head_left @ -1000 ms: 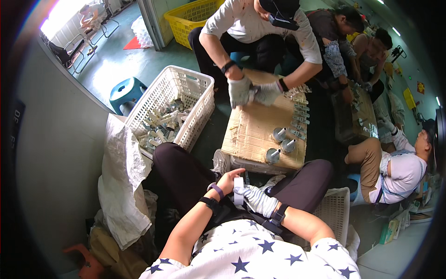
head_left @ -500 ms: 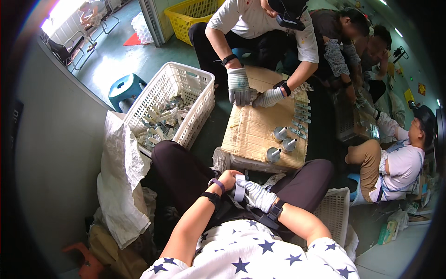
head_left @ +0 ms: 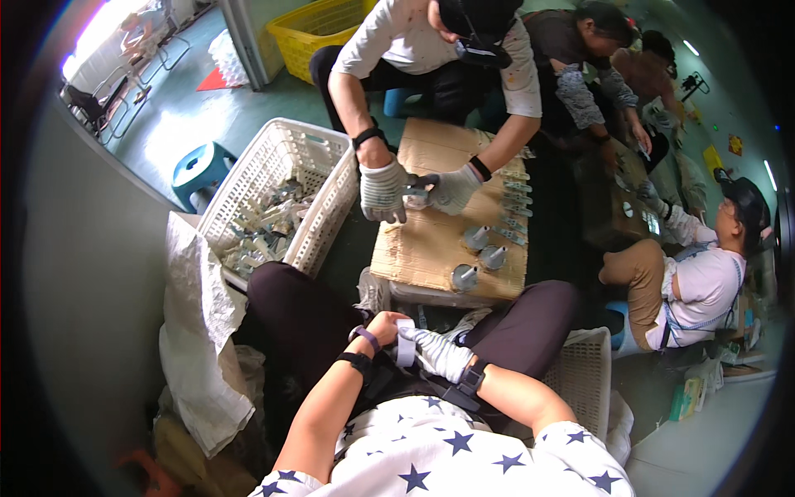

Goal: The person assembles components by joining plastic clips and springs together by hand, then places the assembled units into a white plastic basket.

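Over my lap, my bare left hand (head_left: 384, 325) is closed, with its fingers curled at the top of a white band that looks like a roll of tape (head_left: 405, 343). My right hand (head_left: 443, 354), in a striped white glove, grips that roll from the other side. Whatever the left fingertips pinch is too small to make out. In front of my knees stands a cardboard-topped work surface (head_left: 431, 224). Several round metal pieces with upright stems (head_left: 464, 277) stand at its near right, and a row of flat metal pieces (head_left: 515, 211) lies along its right edge.
Across the cardboard, a co-worker's gloved hands (head_left: 451, 190) hold a dark-ended part. A white basket (head_left: 331, 224) of metal parts stands at left, near a blue stool (head_left: 199, 170) and a white sack (head_left: 199, 331). Another white basket (head_left: 590, 369) is by my right thigh. More people sit at right.
The whole view has shifted slightly, moving the scene left. The co-worker's hands have come nearer and changed their hold, showing a dark-ended part. My hands keep nearly the same pose around the roll.
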A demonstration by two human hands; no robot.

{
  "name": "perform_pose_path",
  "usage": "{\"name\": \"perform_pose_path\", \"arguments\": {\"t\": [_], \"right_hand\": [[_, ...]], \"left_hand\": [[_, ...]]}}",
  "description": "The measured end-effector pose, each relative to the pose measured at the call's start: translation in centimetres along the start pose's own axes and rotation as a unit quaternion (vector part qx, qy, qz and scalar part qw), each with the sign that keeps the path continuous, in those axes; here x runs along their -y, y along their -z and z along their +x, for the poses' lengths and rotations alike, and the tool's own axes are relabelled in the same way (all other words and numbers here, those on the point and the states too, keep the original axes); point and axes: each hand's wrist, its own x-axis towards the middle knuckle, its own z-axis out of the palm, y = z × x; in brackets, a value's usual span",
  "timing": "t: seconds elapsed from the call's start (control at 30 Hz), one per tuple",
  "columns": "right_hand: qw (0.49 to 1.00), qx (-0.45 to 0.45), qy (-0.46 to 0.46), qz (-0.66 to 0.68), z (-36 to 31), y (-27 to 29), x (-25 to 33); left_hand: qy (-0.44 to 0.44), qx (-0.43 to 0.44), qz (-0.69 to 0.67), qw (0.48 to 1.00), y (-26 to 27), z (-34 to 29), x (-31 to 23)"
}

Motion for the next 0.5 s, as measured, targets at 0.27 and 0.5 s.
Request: {"name": "perform_pose_path", "arguments": {"t": [0.27, 0.5], "right_hand": [[0.999, 0.001, 0.029, -0.03, -1.0, -2.0, 1.5], [0.999, -0.005, 0.034, -0.021, -0.2, -1.2, 1.1]], "left_hand": [[0.01, -0.021, -0.156, 0.987, 0.2, -0.5, -2.2], [-0.024, -0.028, -0.161, 0.986, 0.0, -0.6, -2.4]]}}
